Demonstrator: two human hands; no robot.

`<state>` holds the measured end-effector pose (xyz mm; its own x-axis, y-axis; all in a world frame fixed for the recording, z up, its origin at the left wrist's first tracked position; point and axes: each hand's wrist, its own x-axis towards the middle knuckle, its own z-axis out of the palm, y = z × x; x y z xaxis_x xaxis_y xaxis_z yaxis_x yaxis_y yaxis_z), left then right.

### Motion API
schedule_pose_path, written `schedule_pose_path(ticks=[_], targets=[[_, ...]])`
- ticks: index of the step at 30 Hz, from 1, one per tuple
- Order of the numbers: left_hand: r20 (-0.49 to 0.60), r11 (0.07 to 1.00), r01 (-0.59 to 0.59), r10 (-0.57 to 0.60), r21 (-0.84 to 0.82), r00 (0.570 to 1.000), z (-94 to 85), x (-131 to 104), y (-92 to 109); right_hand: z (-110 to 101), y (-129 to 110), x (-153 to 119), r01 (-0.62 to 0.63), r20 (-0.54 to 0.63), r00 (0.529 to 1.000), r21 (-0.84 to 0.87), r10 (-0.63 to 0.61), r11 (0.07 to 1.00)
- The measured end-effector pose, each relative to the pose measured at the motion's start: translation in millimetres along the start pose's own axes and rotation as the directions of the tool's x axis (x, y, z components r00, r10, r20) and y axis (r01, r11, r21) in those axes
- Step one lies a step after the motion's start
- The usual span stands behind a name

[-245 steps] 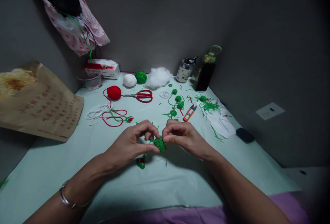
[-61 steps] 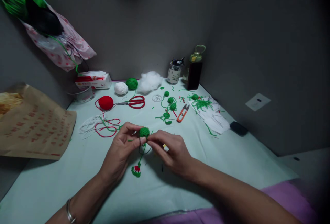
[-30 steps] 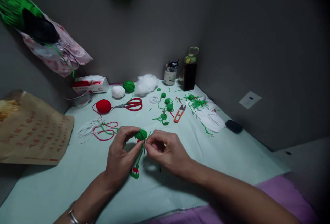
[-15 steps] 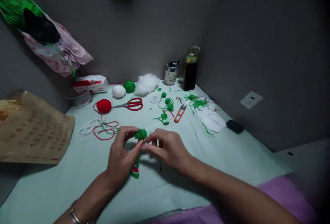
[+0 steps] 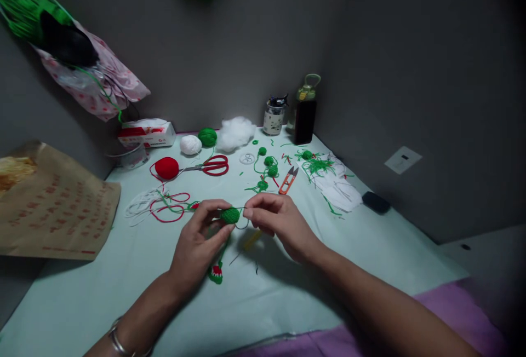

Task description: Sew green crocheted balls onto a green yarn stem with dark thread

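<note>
My left hand (image 5: 203,239) is closed on a small green crocheted ball (image 5: 230,215), thumb below and fingers above. At the ball's right side, my right hand (image 5: 273,217) pinches a thin dark thread (image 5: 242,228), which curves in a loop between the ball and the fingertips. A green strand runs from under the ball to a crocheted red, white and green piece (image 5: 216,273) on the table. Below my right hand lies a yellow stick-like tool (image 5: 252,240), partly in shadow. A similar red and green piece (image 5: 194,206) shows behind my left hand.
Red-handled scissors (image 5: 216,165), orange thread snips (image 5: 288,180) and a red yarn ball (image 5: 166,168) lie beyond my hands. White stuffing (image 5: 236,133), a bottle (image 5: 304,113) and a pen holder (image 5: 274,116) stand at the back. A paper bag (image 5: 61,209) is at left.
My right hand has drawn slightly right, away from the green ball, and the dark thread now spans a gap between them. The ball has turned in my left hand. The yellow tool has come into view.
</note>
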<state>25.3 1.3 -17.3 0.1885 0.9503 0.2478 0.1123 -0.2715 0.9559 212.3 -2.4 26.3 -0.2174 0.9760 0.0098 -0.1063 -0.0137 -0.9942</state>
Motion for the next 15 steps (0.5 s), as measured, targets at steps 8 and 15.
schedule_pose_path(ticks=[8, 15], targets=[[0.118, 0.817, 0.266, -0.239, -0.512, 0.964, -5.7, 4.5, 11.8, 7.1, 2.9, -8.1, 0.063, 0.237, 0.971, -0.209, -0.012, 0.976], [0.197, 0.694, 0.361, -0.307, -0.623, 0.931, -8.8, 5.2, 16.1, 6.5, 11.5, -8.4, 0.195, 0.210, 0.971, -0.405, -0.116, 0.893]])
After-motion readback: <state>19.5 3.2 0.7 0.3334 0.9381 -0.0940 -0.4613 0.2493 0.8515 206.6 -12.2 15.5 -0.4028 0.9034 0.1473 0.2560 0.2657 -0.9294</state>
